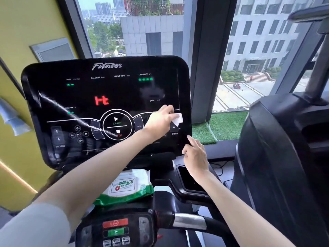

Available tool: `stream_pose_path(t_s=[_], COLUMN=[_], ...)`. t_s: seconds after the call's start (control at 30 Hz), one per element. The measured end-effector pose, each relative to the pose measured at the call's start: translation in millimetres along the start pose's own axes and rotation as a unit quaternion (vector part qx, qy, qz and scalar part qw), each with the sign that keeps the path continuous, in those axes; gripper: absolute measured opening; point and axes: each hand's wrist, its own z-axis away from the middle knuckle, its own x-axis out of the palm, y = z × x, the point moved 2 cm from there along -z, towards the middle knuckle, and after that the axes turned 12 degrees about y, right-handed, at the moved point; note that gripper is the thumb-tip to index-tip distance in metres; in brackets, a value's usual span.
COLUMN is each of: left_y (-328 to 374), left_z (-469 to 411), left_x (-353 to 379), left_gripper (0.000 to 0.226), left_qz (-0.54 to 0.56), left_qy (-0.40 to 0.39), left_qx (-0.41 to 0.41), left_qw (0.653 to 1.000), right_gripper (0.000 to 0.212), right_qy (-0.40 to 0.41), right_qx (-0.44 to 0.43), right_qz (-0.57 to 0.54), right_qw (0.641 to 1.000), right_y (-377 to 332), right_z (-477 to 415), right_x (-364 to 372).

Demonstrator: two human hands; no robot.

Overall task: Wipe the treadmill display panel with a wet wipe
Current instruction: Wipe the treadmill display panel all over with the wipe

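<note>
The black treadmill display panel fills the middle of the head view, lit with a red readout and green dots. My left hand reaches across it and holds a white wet wipe against the glass at the panel's right side, just above the speed arrows. My right hand touches the panel's lower right corner, index finger stretched up along the edge, holding nothing.
A green and white pack of wet wipes lies on the console tray below the panel. Lower down sit the red and green handlebar buttons. Another black machine stands at the right, a window behind, a yellow wall left.
</note>
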Motion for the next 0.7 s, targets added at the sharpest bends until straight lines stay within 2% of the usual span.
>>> stream_pose_path(t_s=[0.17,0.23,0.33,0.4,0.47,0.5,0.57,0.63,0.7], left_y=[19,16,-3,-14,-19,-18,-12,1,18], left_z=[46,58,70,77,81,80,73,63,59], left_x=[25,18,-2,-17,-32,-39,-43,-36,-17], left_gripper=[0.041,0.045,0.045,0.036,0.027,0.026,0.023,0.023,0.028], left_qz=[-0.053,-0.071,-0.091,-0.167,-0.264,-0.284,-0.269,-0.197,-0.129], left_qy=[-0.212,-0.246,-0.285,-0.333,-0.374,-0.373,-0.318,-0.235,-0.206], left_qx=[0.124,0.144,0.128,0.138,0.155,0.146,0.113,0.067,0.026], left_qw=[0.968,0.956,0.946,0.918,0.875,0.871,0.902,0.949,0.97], right_gripper=[0.013,0.012,0.008,0.009,0.012,0.014,0.016,0.017,0.016], right_qy=[0.004,0.004,-0.01,-0.014,-0.008,-0.004,0.002,0.015,0.024], right_qx=[-0.002,0.004,0.005,-0.01,-0.023,-0.024,-0.019,-0.02,-0.025], right_qz=[-0.001,-0.01,-0.013,-0.017,-0.024,-0.029,-0.033,-0.036,-0.033], right_qw=[1.0,1.0,1.0,1.0,0.999,0.999,0.999,0.999,0.999], right_y=[-2,-5,-13,-18,-19,-19,-18,-18,-18], right_z=[5,8,11,12,12,12,13,14,15], right_x=[-2,-2,-2,0,5,7,9,8,6])
